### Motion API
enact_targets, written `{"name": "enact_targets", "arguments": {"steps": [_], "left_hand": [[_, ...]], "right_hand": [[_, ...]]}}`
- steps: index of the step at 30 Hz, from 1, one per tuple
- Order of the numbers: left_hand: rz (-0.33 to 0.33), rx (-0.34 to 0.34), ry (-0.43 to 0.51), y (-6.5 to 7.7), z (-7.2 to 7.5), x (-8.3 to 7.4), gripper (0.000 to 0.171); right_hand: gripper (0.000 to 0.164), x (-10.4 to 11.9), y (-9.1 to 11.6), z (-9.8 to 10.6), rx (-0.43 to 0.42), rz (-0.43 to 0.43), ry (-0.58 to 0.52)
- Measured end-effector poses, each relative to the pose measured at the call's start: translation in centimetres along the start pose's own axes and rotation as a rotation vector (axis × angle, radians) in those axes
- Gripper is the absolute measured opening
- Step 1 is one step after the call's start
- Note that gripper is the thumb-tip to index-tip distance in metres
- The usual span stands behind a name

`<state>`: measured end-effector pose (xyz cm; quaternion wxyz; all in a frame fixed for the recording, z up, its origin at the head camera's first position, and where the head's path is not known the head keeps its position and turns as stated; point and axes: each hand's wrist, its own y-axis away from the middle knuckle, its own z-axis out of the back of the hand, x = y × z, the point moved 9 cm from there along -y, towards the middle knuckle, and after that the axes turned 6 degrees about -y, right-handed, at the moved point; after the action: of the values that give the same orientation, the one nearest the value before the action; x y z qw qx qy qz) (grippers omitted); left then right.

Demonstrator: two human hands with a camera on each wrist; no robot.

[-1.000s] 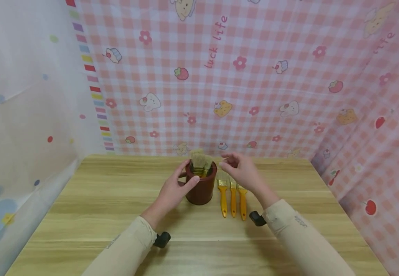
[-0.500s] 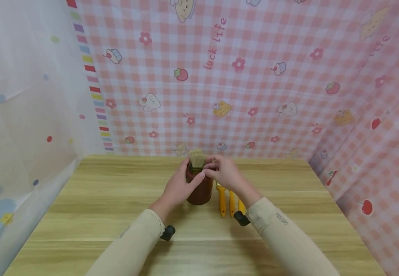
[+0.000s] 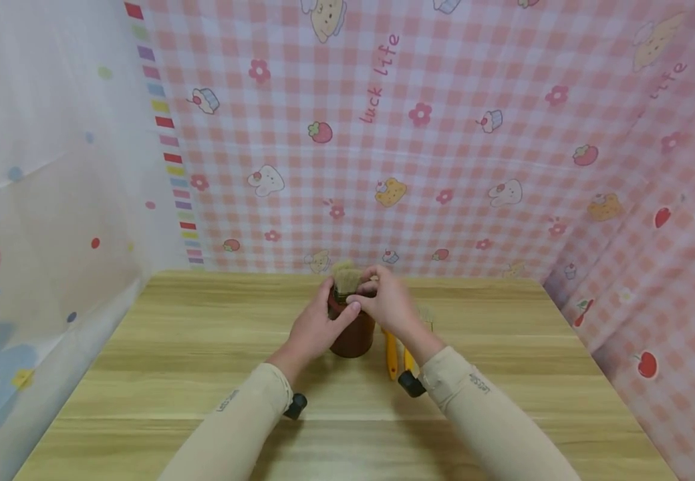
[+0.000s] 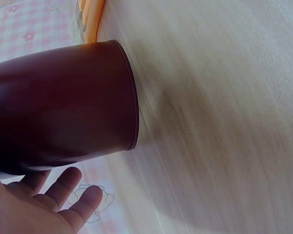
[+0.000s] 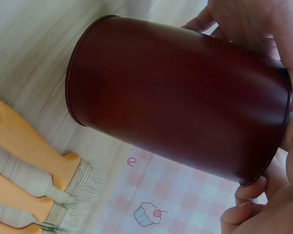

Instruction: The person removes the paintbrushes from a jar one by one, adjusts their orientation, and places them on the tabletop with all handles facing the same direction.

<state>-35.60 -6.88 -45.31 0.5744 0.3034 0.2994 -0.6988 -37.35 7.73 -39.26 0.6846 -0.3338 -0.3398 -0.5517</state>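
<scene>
Left hand [image 3: 313, 326]: fingers clamped round brown cup [image 3: 353, 339]. Right hand [image 3: 392, 306]: fingers bent at cup top; pinch, can't tell. Bristles [image 3: 347, 280] between both. Best: firm left grip, light right touch, loose brushes [image 5: 29, 142] below right fingers unbumped.

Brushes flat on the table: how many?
3, right of the cup: nearest brush, middle brush, outermost brush, mostly cut off in the right wrist view. More might hide under the right sleeve.
</scene>
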Motion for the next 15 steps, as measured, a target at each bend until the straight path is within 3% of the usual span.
{"name": "enact_targets", "arguments": {"steps": [8,15], "left_hand": [[0.011,0.018,-0.037,0.04,0.01,0.2,0.102],[0.011,0.008,-0.061,-0.16,0.01,0.35,0.099]], "right_hand": [[0.054,0.56,-0.9,-0.49,0.025,0.075,0.103],[0.062,0.33,-0.72,-0.24,0.051,0.107,-0.03]]}}
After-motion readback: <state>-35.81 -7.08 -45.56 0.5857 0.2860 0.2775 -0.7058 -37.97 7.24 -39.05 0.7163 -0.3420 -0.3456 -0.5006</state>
